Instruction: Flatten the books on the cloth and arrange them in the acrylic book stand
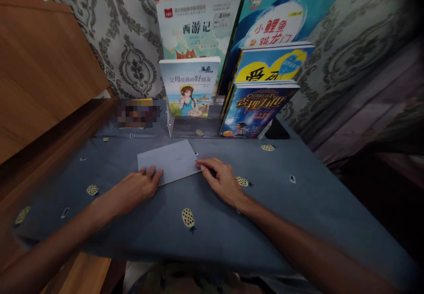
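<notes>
A pale sheet of paper [168,159] lies at a slight slant on the cloth-covered table, with a faint small mark right of its middle. The lower edge looks slightly thick, so it may be folded; I cannot tell. My left hand [142,186] rests on the paper's lower left edge, fingers laid flat and a little apart. At the right edge, the thumb and fingers of my right hand [221,179] close on the paper's corner.
Behind the paper, a clear acrylic stand [195,128] holds several upright books, among them a light-blue book [192,95] and a dark-blue book [258,108]. A black flat object [277,129] lies beside it. A wooden panel [43,73] rises at left; patterned curtain [135,55] hangs behind.
</notes>
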Motion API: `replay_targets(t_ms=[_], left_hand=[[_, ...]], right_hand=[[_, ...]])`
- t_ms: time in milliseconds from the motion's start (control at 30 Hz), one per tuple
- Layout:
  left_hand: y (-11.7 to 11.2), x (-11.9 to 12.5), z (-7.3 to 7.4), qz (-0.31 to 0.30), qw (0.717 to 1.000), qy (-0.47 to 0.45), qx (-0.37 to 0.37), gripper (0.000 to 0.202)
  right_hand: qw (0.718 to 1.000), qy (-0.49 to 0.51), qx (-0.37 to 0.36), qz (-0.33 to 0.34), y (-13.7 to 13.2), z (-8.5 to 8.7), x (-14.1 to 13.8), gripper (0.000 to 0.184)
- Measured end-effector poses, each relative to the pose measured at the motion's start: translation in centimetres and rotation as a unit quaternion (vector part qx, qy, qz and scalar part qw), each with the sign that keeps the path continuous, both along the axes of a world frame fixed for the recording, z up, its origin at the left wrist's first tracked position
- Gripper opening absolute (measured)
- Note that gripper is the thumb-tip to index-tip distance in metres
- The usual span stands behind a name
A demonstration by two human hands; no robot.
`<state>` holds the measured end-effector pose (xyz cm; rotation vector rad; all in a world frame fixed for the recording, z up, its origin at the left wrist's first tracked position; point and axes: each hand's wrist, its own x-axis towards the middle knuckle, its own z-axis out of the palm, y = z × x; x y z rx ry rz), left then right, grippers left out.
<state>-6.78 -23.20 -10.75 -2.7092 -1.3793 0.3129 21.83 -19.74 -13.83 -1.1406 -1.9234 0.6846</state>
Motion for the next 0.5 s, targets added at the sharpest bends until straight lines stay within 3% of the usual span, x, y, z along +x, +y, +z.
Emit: replay_targets(t_ms=[167, 267, 333, 400, 500], left_hand=[[-0.1, 0.7, 1.6, -0.002, 0.999, 0.033, -0.022, 0.059], [-0.3, 1.2, 2.8, 0.044, 0.998, -0.011, -0.04, 0.04], [-0.8, 1.6, 3.5, 0.083, 0.99, -0.106, -0.052, 0.027], [-1.4, 2.0, 4.1, 0.118, 0.962, -0.235, -0.074, 0.026], [-2.1, 2.9, 4.8, 0.163, 0.88, -0.411, -0.171, 0.029]], right_hand=[[0.998, 0.05, -0.026, -0.036, 0.1, 0.2, 0.2, 0.026], [0.989, 0.118, -0.088, -0.021, 0.4, -0.1, 0.2, 0.022], [0.973, 0.18, -0.145, 0.002, 0.6, -0.4, 0.1, 0.026], [0.951, 0.233, -0.203, 0.022, 0.8, -0.7, -0.1, 0.035], [0.91, 0.3, -0.283, 0.038, 1.0, -0.7, -0.3, 0.044]])
